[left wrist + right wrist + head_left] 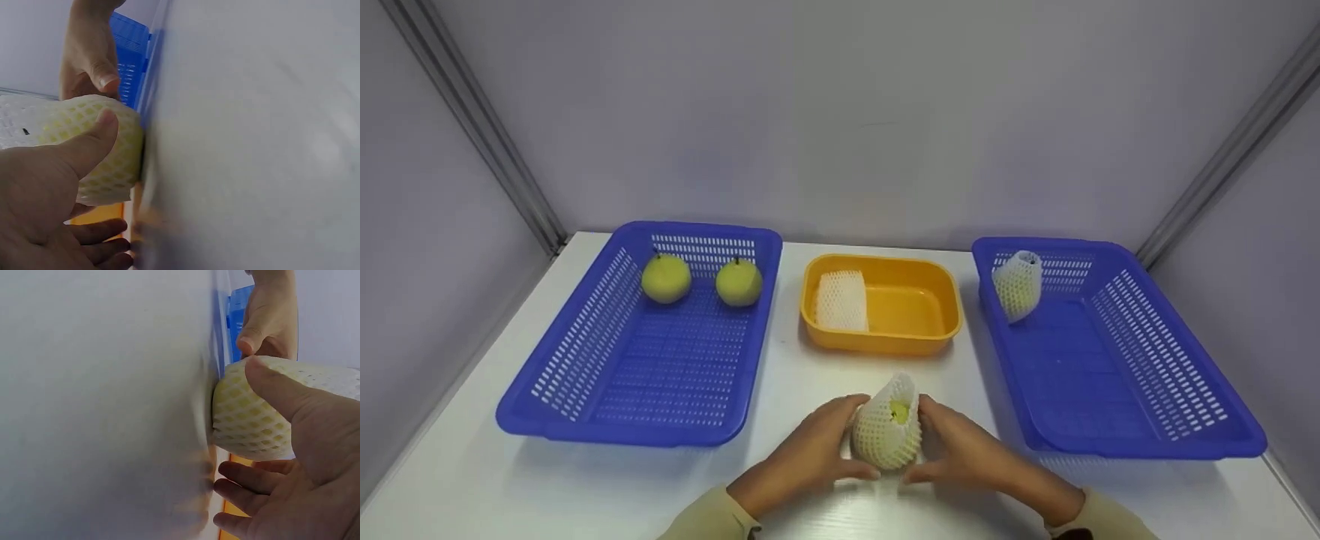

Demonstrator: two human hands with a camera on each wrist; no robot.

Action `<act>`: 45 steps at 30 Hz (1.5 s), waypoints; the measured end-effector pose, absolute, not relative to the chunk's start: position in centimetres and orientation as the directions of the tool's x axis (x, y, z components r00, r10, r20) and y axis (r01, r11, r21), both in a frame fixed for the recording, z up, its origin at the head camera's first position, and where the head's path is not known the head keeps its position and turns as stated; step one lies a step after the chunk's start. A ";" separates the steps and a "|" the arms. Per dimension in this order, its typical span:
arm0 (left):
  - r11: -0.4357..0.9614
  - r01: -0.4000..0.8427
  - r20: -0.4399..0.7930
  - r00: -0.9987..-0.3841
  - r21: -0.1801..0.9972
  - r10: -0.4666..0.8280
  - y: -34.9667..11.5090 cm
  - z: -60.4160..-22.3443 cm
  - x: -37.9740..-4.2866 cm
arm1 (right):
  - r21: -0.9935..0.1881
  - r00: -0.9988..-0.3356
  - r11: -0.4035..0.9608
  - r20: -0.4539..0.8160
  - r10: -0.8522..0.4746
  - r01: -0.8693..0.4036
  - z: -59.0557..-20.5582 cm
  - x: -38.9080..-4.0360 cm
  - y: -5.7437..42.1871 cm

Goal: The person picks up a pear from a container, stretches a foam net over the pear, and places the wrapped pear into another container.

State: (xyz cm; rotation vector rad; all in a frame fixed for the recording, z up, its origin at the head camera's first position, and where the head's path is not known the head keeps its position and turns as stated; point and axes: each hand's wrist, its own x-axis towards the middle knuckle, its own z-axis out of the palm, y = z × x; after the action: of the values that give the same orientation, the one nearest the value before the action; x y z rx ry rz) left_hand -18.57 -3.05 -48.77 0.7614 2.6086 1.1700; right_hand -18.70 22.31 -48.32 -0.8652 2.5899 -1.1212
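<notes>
A yellow-green pear (pixel 899 412) in a white foam net sleeve (pixel 877 435) stands upright on the table. The sleeve rises above the fruit, with the pear showing through its open top. My left hand (pixel 816 446) holds the pear's left side, its thumb (pixel 95 143) across the netting in the left wrist view. On the other side my right hand (pixel 969 454) holds it too, with its thumb (pixel 275 385) lying over the net in the right wrist view. The lower fingers of both hands are spread near the tabletop.
A blue basket (pixel 622 433) on the left contains two bare pears (pixel 666 279). Behind my hands, an orange basin (pixel 915 345) holds flat white foam netting (pixel 841 301). The right blue basket (pixel 1147 448) contains one netted pear (pixel 1018 289). A wall (pixel 885 112) stands behind.
</notes>
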 end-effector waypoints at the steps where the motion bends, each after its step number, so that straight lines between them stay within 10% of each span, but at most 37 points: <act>1: 0.551 0.375 0.039 -0.850 0.745 0.526 -3.1 -48.5 -18.5 | -0.726 -0.807 0.523 0.074 -0.586 -0.447 -48.2 -18.7 22.4; 11: 0.395 0.405 0.149 -0.829 0.825 0.538 -2.3 -47.7 -19.0 | -0.820 -0.825 0.429 0.089 -0.557 -0.379 -47.9 -18.7 21.8; 31: 0.542 0.323 0.001 -0.859 0.776 0.512 -2.5 -49.5 -19.2 | -0.749 -0.808 0.542 -0.016 -0.589 -0.380 -48.6 -19.2 21.8; 45: 0.147 0.110 0.012 -0.838 0.983 0.545 -2.4 -46.8 -19.8 | -0.973 -0.860 0.192 0.008 -0.511 -0.123 -46.8 -18.9 21.9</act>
State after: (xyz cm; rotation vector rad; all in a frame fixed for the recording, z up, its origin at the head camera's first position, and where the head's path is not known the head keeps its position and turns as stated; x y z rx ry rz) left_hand -19.83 -2.42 -46.79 0.6299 2.0843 1.7373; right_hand -18.88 21.86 -46.83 -0.5993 2.1558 -1.7122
